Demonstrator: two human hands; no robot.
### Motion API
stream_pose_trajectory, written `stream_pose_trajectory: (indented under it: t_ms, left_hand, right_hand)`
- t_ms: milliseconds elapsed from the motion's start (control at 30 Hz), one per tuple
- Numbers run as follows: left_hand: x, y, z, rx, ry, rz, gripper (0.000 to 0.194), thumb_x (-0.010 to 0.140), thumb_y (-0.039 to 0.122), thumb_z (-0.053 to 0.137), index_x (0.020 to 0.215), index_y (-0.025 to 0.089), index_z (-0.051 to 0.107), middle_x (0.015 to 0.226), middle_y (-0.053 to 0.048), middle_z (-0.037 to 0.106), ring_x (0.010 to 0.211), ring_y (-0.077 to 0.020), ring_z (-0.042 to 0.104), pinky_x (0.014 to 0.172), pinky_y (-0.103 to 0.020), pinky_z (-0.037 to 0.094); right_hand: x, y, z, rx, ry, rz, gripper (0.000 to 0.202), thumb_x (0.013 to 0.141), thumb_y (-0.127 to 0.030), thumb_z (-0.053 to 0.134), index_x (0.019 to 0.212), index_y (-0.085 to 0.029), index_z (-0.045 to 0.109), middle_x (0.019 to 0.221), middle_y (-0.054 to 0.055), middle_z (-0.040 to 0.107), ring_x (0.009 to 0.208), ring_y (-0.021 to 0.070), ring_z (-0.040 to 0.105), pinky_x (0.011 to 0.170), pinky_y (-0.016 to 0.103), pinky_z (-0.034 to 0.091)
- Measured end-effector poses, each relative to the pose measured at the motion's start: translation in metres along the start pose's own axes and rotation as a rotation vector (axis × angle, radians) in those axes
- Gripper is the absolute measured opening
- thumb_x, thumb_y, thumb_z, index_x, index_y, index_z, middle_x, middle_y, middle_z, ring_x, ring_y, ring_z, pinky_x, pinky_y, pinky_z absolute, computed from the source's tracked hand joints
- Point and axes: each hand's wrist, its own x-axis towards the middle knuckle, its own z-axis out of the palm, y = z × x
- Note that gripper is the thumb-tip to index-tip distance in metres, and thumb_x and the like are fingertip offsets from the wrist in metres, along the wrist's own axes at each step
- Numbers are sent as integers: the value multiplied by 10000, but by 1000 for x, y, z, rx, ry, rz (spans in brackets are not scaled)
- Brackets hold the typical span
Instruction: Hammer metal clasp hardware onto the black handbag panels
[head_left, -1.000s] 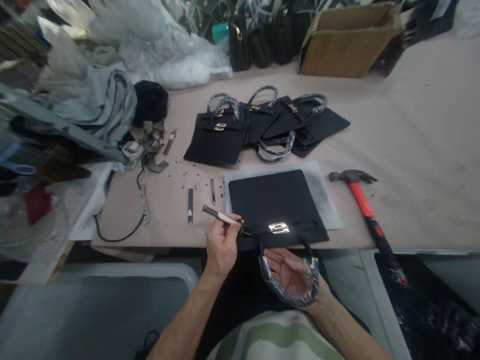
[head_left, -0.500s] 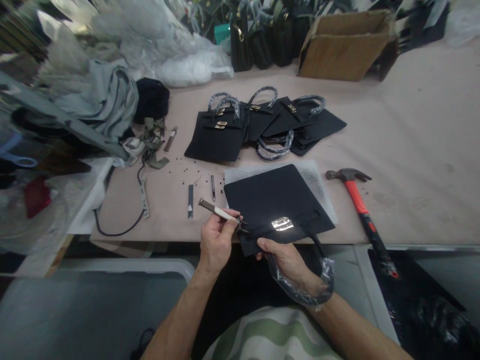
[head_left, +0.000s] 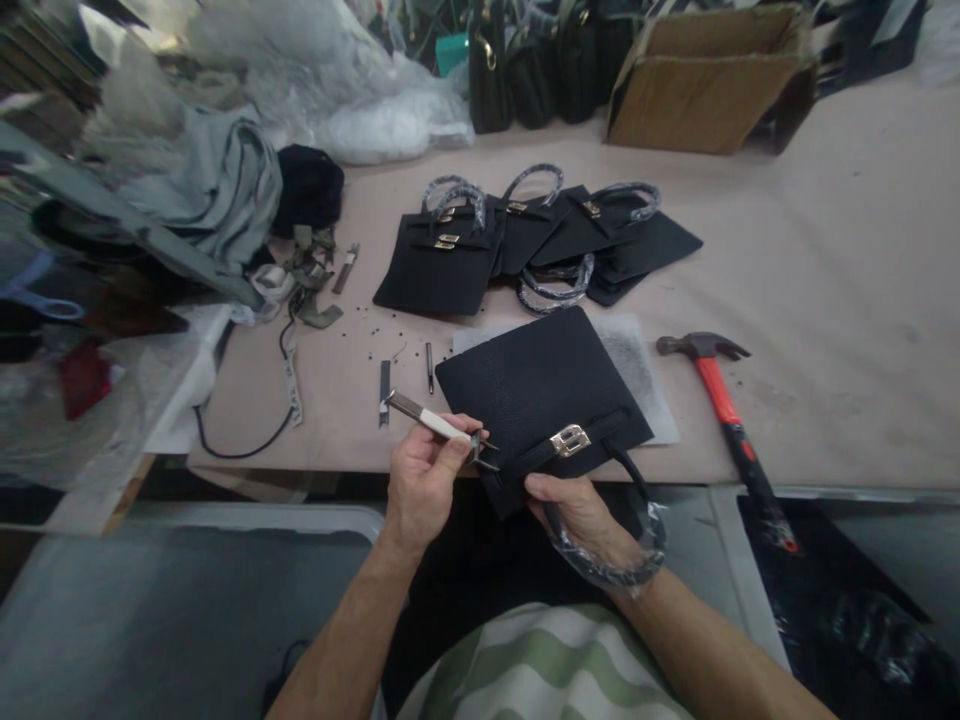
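My left hand is closed around a slim metal tool. Its shaft is wrapped in white, and its two thin prongs meet the near left edge of a black bag panel. My right hand pinches that panel's near edge, thumb on top and fingers hidden beneath. The panel is tilted, its far part over a white sheet. A shiny metal clasp sits on its strap. A plastic-wrapped handle loops over my right wrist.
Several black panels with wrapped handles lie overlapped farther back. A red-handled claw hammer is on the right. A punch rod and a flat metal strip lie left. Behind stand a cardboard box and plastic wrapping.
The bag panel has turned and shifted slightly left, and its clasp catches less glare. Both hands keep their holds. The whole view has shifted a little.
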Motion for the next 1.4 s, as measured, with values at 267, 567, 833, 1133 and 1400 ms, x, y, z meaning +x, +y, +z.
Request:
stream_pose_trajectory:
  t_ms: [267, 567, 833, 1133, 1400]
  left_hand:
    - [-6, 5, 2, 60, -51, -1, 241, 899, 368, 730, 1004, 154, 692, 1028, -87, 731, 911, -197, 739, 813, -274, 608]
    - [-6, 4, 1, 179, -53, 26, 243, 924, 380, 684, 1019, 156, 684, 1017, -98, 729, 918, -207, 728, 800, -278, 595]
    - [-5, 6, 4, 430, -78, 209, 119, 944, 244, 597, 1024, 187, 664, 1030, -75, 710, 931, -192, 701, 837, -282, 565]
    - [1, -8, 6, 492, -58, 199, 137, 913, 237, 602, 1017, 180, 668, 972, -67, 735, 856, -182, 711, 751, -265, 569]
    - [-3, -9, 6, 477, -34, 218, 133, 942, 244, 587, 1042, 187, 653, 1015, -71, 717, 890, -186, 709, 777, -267, 564]
  right_hand:
    - [1, 5, -4, -70, 26, 4, 396, 645, -337, 861, 1002, -227, 731, 900, 28, 758, 959, 271, 680, 907, 439, 539]
    - [-1, 4, 4, -45, -1, -36, 388, 673, -295, 823, 1046, -230, 739, 1054, 35, 757, 1029, 255, 659, 972, 420, 514]
    - [0, -9, 9, -123, 5, -14, 252, 643, -333, 878, 799, -189, 740, 731, 7, 706, 610, 144, 588, 588, 272, 524]
    - [0, -17, -4, -174, -57, 253, 363, 664, -439, 894, 749, -121, 741, 677, 51, 714, 540, 121, 632, 532, 226, 525]
    - [2, -13, -4, -166, -49, 183, 283, 642, -390, 890, 665, -153, 737, 613, 20, 683, 520, 112, 588, 524, 226, 497]
